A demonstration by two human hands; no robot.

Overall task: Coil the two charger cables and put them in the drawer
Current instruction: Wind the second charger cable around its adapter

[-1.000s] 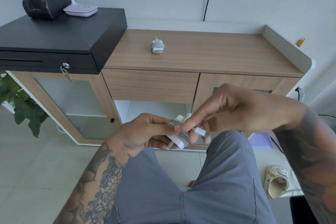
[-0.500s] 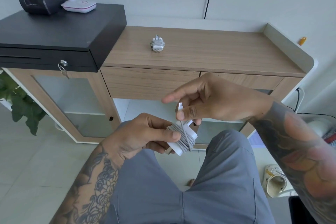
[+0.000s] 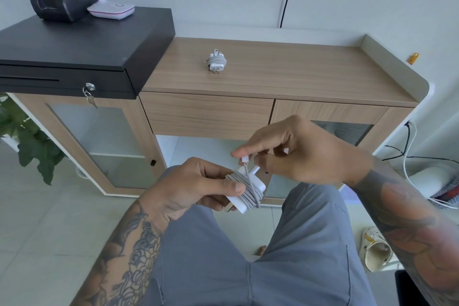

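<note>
Now white charger (image 3: 244,187), grey-cable-wrapped, in left grip (image 3: 198,189); plug end (image 3: 245,158) in right grip (image 3: 298,154).

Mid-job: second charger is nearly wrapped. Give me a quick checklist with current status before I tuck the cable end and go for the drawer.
1. White charger brick wound with grey cable held in left hand: ok.
2. Loose white connector end pinched by right hand: ok.
3. Cable end secured into the wraps: not ok, it stands free above the brick.
4. First coiled white charger done, lying on the wooden cabinet top: ok.
5. Wooden drawer front open to receive them: not ok, shut.
6. A free hand for the drawer: not ok, both grips occupied.
</note>
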